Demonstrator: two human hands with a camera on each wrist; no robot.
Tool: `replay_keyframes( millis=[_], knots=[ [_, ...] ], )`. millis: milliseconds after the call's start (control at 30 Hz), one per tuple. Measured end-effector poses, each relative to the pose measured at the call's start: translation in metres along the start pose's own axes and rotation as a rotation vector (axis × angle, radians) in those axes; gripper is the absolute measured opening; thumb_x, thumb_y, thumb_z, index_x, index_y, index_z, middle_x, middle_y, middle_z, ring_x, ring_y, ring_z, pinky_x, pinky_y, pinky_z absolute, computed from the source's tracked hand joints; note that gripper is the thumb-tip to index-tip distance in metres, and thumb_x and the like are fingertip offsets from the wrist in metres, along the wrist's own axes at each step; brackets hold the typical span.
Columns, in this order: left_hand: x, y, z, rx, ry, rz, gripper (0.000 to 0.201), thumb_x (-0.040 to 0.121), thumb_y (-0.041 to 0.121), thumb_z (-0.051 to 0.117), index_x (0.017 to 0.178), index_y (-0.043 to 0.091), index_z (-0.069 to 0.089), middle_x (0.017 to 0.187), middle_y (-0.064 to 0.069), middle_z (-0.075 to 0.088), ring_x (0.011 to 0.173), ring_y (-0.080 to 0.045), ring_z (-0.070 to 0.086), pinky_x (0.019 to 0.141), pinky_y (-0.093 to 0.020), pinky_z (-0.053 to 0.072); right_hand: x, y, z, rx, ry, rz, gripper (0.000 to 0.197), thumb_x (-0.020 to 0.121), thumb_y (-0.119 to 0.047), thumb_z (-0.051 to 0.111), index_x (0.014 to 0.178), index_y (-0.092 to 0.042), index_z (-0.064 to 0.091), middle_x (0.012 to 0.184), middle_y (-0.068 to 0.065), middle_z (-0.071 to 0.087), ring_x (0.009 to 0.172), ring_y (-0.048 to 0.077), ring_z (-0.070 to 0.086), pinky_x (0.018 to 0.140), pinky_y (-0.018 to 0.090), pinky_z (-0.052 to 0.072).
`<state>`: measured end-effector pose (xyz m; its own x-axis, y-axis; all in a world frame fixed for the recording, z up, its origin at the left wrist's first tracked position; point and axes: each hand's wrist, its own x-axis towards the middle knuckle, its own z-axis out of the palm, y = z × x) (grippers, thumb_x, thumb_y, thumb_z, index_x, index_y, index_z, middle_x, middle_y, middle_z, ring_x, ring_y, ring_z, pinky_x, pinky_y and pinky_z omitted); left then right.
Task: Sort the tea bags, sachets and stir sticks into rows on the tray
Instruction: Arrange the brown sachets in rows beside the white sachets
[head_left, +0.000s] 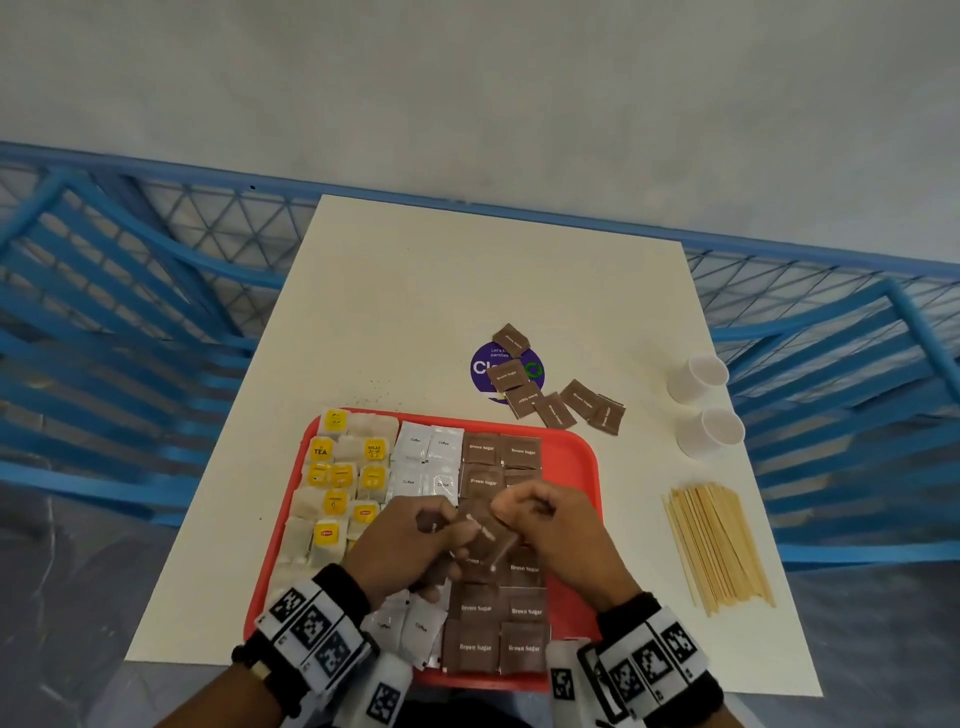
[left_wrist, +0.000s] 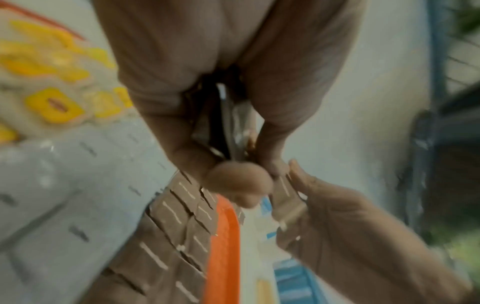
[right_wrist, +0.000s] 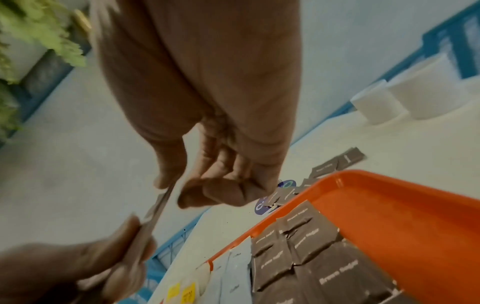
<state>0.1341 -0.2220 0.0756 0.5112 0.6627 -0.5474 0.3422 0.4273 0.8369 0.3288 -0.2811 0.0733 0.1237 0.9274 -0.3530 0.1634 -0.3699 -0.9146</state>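
Over the middle of the red tray (head_left: 584, 467), my left hand (head_left: 441, 527) grips a small stack of brown sugar sachets (head_left: 485, 532). My right hand (head_left: 514, 506) pinches the top sachet of that stack, seen edge-on in the right wrist view (right_wrist: 158, 205). The tray holds tea bags (head_left: 337, 483) on the left, white coffee sachets (head_left: 426, 457) in the middle and brown sugar sachets (head_left: 501, 452) in two columns on the right. The wooden stir sticks (head_left: 717, 540) lie in a pile on the table right of the tray. The left wrist view shows the stack (left_wrist: 231, 123) between my fingers.
Several loose brown sugar sachets (head_left: 553, 400) lie beyond the tray, some on a purple round sticker (head_left: 483, 369). Two white paper cups (head_left: 696, 376) stand at the table's right edge. Blue metal chairs and a railing surround the white table (head_left: 415, 291).
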Motion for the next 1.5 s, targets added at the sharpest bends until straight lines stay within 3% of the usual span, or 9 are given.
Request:
replay_keyframes(
  millis=[100, 400, 667, 800, 900, 1167, 1267, 1400, 1500],
  knots=[
    [0.006, 0.0, 0.003, -0.327, 0.08, -0.073, 0.026, 0.085, 0.03, 0.074, 0.087, 0.005, 0.065, 0.077, -0.015, 0.07, 0.06, -0.023, 0.066, 0.045, -0.027, 0.049, 0.001, 0.001, 0.007, 0.093, -0.006, 0.08, 0.021, 0.087, -0.025, 0.075, 0.08, -0.007, 0.07, 0.068, 0.006, 0.069, 0.062, 0.018, 0.058, 0.058, 0.029, 0.046],
    [0.005, -0.017, -0.016, -0.359, 0.159, -0.147, 0.022, 0.093, 0.016, 0.067, 0.095, -0.005, 0.064, 0.081, -0.019, 0.068, 0.065, -0.029, 0.064, 0.049, -0.03, 0.049, 0.076, 0.02, -0.002, 0.064, 0.215, 0.304, 0.02, 0.091, -0.013, 0.068, 0.078, 0.002, 0.072, 0.065, 0.007, 0.065, 0.052, 0.012, 0.05, 0.051, 0.023, 0.042],
    [-0.019, -0.037, -0.044, -0.431, 0.234, -0.239, 0.026, 0.094, 0.016, 0.064, 0.102, -0.008, 0.062, 0.082, -0.021, 0.068, 0.066, -0.029, 0.064, 0.051, -0.029, 0.047, 0.129, 0.037, 0.006, -0.142, 0.282, 0.336, 0.03, 0.084, -0.014, 0.071, 0.054, -0.013, 0.068, 0.053, 0.001, 0.06, 0.053, 0.015, 0.052, 0.063, 0.03, 0.047],
    [-0.019, -0.035, -0.045, -0.463, 0.221, -0.234, 0.033, 0.094, 0.022, 0.064, 0.105, -0.009, 0.062, 0.083, -0.021, 0.068, 0.069, -0.031, 0.064, 0.05, -0.03, 0.048, 0.13, 0.037, 0.004, -0.257, 0.316, 0.332, 0.033, 0.081, -0.028, 0.078, 0.058, -0.01, 0.062, 0.057, 0.0, 0.059, 0.054, 0.014, 0.052, 0.057, 0.024, 0.044],
    [-0.017, -0.029, -0.045, -0.552, 0.18, -0.24, 0.037, 0.098, 0.03, 0.056, 0.11, -0.004, 0.063, 0.09, -0.02, 0.069, 0.076, -0.032, 0.067, 0.053, -0.034, 0.054, 0.122, 0.031, -0.002, -0.332, 0.396, 0.276, 0.019, 0.087, -0.016, 0.067, 0.069, -0.012, 0.071, 0.069, -0.006, 0.068, 0.066, 0.008, 0.062, 0.053, 0.014, 0.04],
    [-0.008, -0.008, -0.05, -0.865, 0.003, -0.21, 0.045, 0.085, -0.003, 0.04, 0.126, -0.005, 0.06, 0.122, -0.031, 0.064, 0.108, -0.045, 0.066, 0.078, -0.055, 0.058, 0.108, 0.014, 0.004, -0.38, 0.279, 0.244, 0.022, 0.094, -0.015, 0.053, 0.085, -0.012, 0.073, 0.083, 0.001, 0.073, 0.078, 0.015, 0.066, 0.073, 0.027, 0.053],
    [-0.007, -0.002, -0.049, -0.805, -0.03, -0.147, 0.046, 0.093, -0.019, 0.034, 0.126, 0.001, 0.06, 0.122, -0.026, 0.067, 0.111, -0.044, 0.066, 0.079, -0.054, 0.06, 0.085, -0.012, 0.009, -0.358, 0.233, 0.101, 0.018, 0.095, -0.023, 0.059, 0.082, -0.02, 0.071, 0.08, -0.009, 0.07, 0.076, 0.007, 0.063, 0.063, 0.016, 0.046],
    [-0.003, 0.009, -0.039, -0.659, 0.035, -0.023, 0.035, 0.096, -0.009, 0.051, 0.125, 0.008, 0.061, 0.119, -0.021, 0.069, 0.105, -0.041, 0.069, 0.074, -0.05, 0.062, 0.042, -0.053, 0.022, -0.212, -0.1, 0.034, 0.037, 0.085, -0.054, 0.068, 0.084, -0.017, 0.073, 0.069, -0.008, 0.066, 0.057, 0.002, 0.055, 0.055, 0.014, 0.044],
    [-0.004, 0.017, -0.026, -0.455, 0.124, 0.05, 0.02, 0.098, 0.004, 0.057, 0.117, 0.005, 0.061, 0.111, -0.023, 0.07, 0.095, -0.041, 0.072, 0.069, -0.047, 0.062, 0.028, -0.054, 0.026, -0.223, -0.087, -0.01, 0.038, 0.075, -0.051, 0.078, 0.08, -0.014, 0.073, 0.072, -0.001, 0.073, 0.059, 0.006, 0.06, 0.057, 0.019, 0.048]
  ],
)
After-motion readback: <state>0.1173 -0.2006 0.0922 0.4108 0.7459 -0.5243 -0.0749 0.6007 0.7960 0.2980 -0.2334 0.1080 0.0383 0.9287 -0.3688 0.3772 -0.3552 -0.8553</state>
